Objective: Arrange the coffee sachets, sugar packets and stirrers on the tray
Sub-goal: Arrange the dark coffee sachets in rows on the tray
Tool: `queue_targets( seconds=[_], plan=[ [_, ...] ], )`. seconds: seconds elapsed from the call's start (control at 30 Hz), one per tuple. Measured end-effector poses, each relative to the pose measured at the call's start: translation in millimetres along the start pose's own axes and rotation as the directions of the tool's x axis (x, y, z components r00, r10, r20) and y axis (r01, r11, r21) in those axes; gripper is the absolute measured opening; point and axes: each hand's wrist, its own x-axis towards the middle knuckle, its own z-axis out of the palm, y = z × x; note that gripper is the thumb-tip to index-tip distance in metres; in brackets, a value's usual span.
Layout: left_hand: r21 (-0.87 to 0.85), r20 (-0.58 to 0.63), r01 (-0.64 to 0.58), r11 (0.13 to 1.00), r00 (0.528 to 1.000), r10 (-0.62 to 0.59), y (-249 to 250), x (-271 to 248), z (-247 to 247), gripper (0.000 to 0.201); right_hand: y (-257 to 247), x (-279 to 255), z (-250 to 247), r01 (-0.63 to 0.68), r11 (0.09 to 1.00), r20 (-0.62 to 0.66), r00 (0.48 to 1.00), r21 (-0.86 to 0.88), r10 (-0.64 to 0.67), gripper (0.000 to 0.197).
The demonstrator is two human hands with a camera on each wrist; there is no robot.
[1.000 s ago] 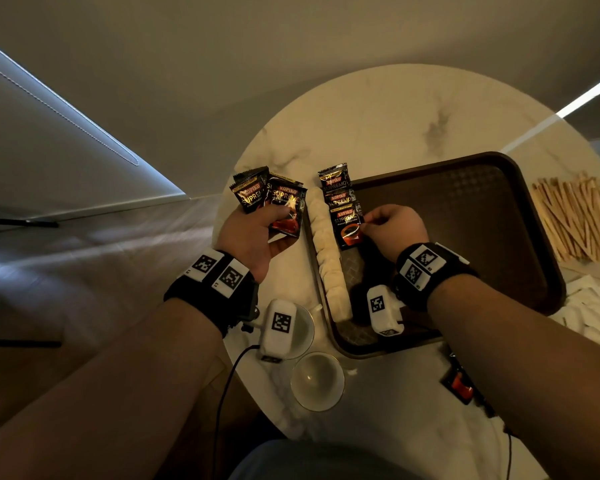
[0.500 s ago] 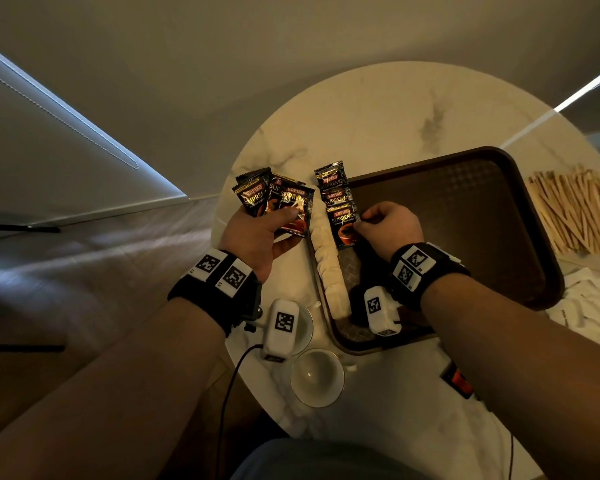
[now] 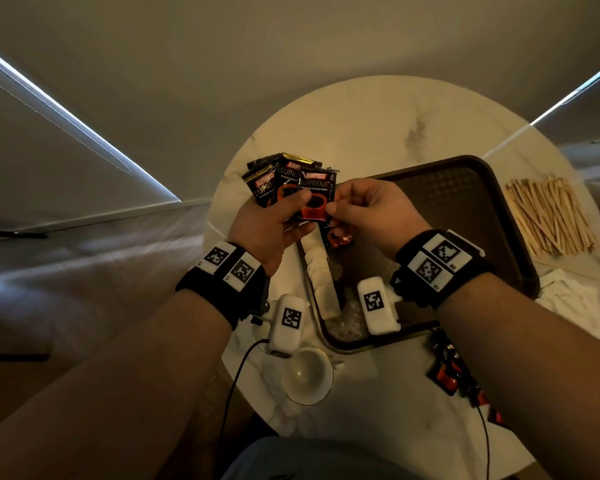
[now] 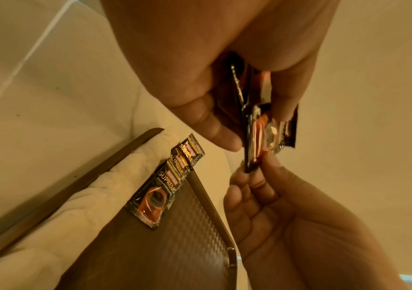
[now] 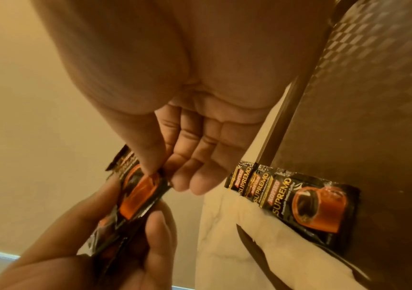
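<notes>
My left hand [image 3: 291, 209] grips a fan of black coffee sachets [image 3: 278, 181] above the table's left side. My right hand [image 3: 336, 206] pinches the lower edge of the front sachet [image 3: 316, 199] between thumb and forefinger; in the right wrist view that sachet [image 5: 137, 188] is still in the left hand's grip too. Three sachets [image 5: 287, 196] lie overlapped in a row on the brown tray [image 3: 465, 174], beside a line of white sugar packets [image 3: 321, 271] along its left rim. Wooden stirrers [image 3: 551, 216] lie heaped on the table right of the tray.
A white cup [image 3: 307, 375] stands near the table's front edge, below the tray. More coffee sachets [image 3: 454, 372] lie at the front right by a cable. White paper packets [image 3: 568, 296] sit right of the tray. The tray's right part holds nothing.
My right hand let go of the sachet row on the tray and moved left and up to the fan in my left hand, where it now pinches the front sachet.
</notes>
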Motion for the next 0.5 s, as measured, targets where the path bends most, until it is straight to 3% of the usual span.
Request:
queue_targets(
  seconds=[0.17, 0.3, 0.4, 0.5],
  plan=[
    [0.072, 0.002, -0.019, 0.997, 1.000, 0.019, 0.5, -1.8, -0.5, 0.038, -1.8, -1.8, 3.4, 0.066, 0.998, -0.055, 0.996, 0.009, -0.065, 0.011],
    [-0.006, -0.032, 0.058, 0.998, 0.998, -0.058, 4.8, -4.4, -3.0, 0.013, 6.9, -2.5, -6.4, 0.078, 0.996, -0.236, 0.968, -0.037, -0.085, 0.015],
    [0.008, -0.049, 0.066, 0.998, 0.997, -0.065, 5.6, -3.0, -9.3, 0.016, 26.6, -5.6, -21.0, -0.053, 0.994, -0.326, 0.945, -0.098, 0.018, 0.014],
    [0.054, -0.054, 0.034, 0.998, 0.998, -0.031, 3.8, -3.9, -15.0, 0.014, 54.1, -7.7, -27.1, -0.212, 0.958, -0.323, 0.936, -0.191, 0.143, 0.010]
  ],
)
